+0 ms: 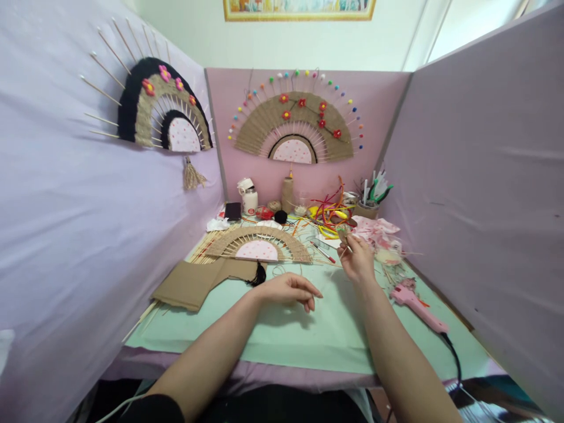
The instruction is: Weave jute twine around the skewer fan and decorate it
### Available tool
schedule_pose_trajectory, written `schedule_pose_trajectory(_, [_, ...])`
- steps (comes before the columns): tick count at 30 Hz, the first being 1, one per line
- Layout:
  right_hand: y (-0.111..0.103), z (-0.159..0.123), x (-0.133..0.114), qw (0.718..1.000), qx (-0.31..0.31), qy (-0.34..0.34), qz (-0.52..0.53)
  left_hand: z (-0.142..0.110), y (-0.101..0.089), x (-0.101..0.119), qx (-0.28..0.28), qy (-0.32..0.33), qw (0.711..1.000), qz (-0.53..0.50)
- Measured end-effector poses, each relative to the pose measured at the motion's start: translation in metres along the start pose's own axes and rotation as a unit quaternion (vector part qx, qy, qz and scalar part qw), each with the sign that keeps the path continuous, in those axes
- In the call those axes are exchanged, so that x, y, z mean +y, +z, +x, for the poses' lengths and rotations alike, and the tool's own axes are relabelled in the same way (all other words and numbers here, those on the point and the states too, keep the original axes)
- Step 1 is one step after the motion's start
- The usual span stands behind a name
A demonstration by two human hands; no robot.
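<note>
My right hand point(358, 258) is raised over the right half of the green table, fingers pinched on a small greenish-brown piece point(342, 232) whose kind I cannot make out. My left hand point(291, 291) hovers palm down over the table's front middle, fingers loosely bent and apart, and I see nothing in it. Beyond the left hand lies a half-round fan point(282, 234) of twine woven on thin sticks, with a spotted pink-white centre point(258, 251). A black tassel point(259, 275) lies beside the left wrist.
A pink glue gun point(418, 308) lies at right, its cord over the front edge. Cardboard point(187, 285) and sticks lie at left. Behind are a white bottle point(249, 198), colourful pipe cleaners point(330, 214) and a tool pot point(366, 210). Finished fans point(247, 132) hang on the partitions.
</note>
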State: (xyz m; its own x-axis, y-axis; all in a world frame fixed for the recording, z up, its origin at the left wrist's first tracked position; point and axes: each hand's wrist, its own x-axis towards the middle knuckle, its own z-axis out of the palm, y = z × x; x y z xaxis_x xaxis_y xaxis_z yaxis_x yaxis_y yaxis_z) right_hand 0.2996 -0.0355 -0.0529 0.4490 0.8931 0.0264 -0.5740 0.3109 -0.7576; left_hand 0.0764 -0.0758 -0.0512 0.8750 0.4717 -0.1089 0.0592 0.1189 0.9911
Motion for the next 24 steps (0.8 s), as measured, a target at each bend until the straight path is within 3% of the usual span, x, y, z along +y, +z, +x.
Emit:
schedule_pose_trajectory(2, [0.001, -0.002, 0.0, 1.0, 0.017, -0.004, -0.024, -0.002, 0.005, 0.001, -0.05, 0.001, 0.999, 0.009])
schedule_pose_trajectory(4, [0.001, -0.003, 0.0, 0.993, 0.045, -0.041, -0.102, -0.002, 0.005, 0.001, -0.018, 0.017, 1.0, 0.011])
schedule_pose_trajectory(8, [-0.006, 0.0, -0.001, 0.93, 0.093, -0.2, -0.294, 0.005, -0.003, -0.002, 0.177, 0.072, 0.98, -0.052])
schedule_pose_trajectory(10, [-0.01, 0.002, -0.002, 0.893, 0.087, -0.254, -0.36, 0.009, -0.009, -0.003, 0.279, 0.086, 0.952, -0.098])
schedule_pose_trajectory(13, [-0.012, 0.003, -0.001, 0.836, 0.067, -0.273, -0.471, 0.013, -0.018, -0.005, 0.418, 0.095, 0.891, -0.151])
schedule_pose_trajectory(15, [-0.011, 0.001, 0.002, 0.789, 0.065, -0.29, -0.538, 0.015, -0.021, -0.006, 0.478, 0.108, 0.854, -0.177])
schedule_pose_trajectory(17, [-0.008, -0.002, 0.006, 0.756, 0.063, -0.32, -0.568, 0.016, -0.022, -0.007, 0.503, 0.115, 0.833, -0.201])
schedule_pose_trajectory(20, [0.0, -0.007, 0.013, 0.747, -0.015, -0.349, -0.566, 0.017, -0.019, -0.009, 0.505, 0.1, 0.815, -0.266])
schedule_pose_trajectory(22, [0.009, -0.01, 0.018, 0.739, -0.12, -0.332, -0.573, 0.018, -0.017, -0.011, 0.503, 0.091, 0.802, -0.308])
schedule_pose_trajectory(24, [0.022, -0.014, 0.024, 0.706, -0.235, -0.292, -0.601, 0.019, -0.016, -0.012, 0.507, 0.097, 0.789, -0.333])
